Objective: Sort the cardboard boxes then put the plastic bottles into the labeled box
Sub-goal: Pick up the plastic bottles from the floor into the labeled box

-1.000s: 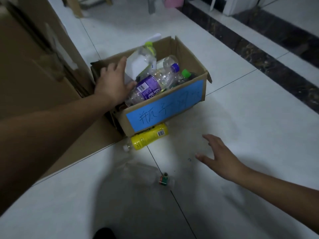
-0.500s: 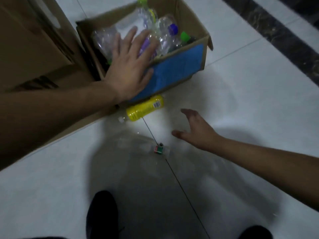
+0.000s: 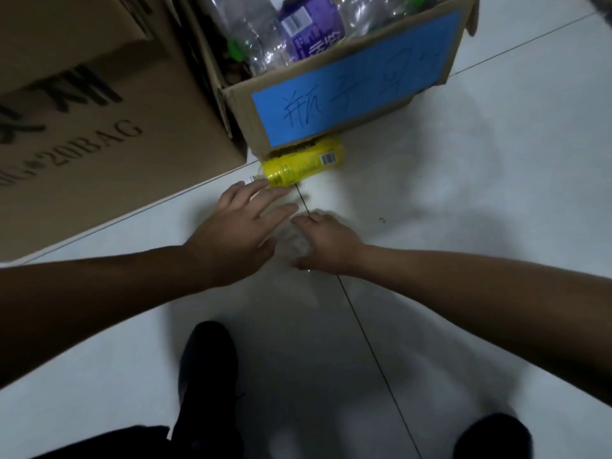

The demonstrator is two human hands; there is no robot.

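Large printed carton (image 3: 99, 104) is noted at left on the floor (image 3: 480, 233). Just beside it, the labeled box (image 3: 357, 94) is already well filled with bottles. Yellow bottle (image 3: 301, 162) is laid on the floor against that box's base. Left hand (image 3: 238, 226) is spread wide, fingertips at its neck end. Clear bottle (image 3: 294, 241), blurred, is gripped between curled fingers and thumb of the right hand (image 3: 326, 243). Both bottles are judged light, thin-walled, crushable and slick, and best taken round mid-body.

Matt cardboard box (image 3: 238, 104); glossy plastic yellow bottle (image 3: 298, 164); smooth tile floor (image 3: 463, 200).
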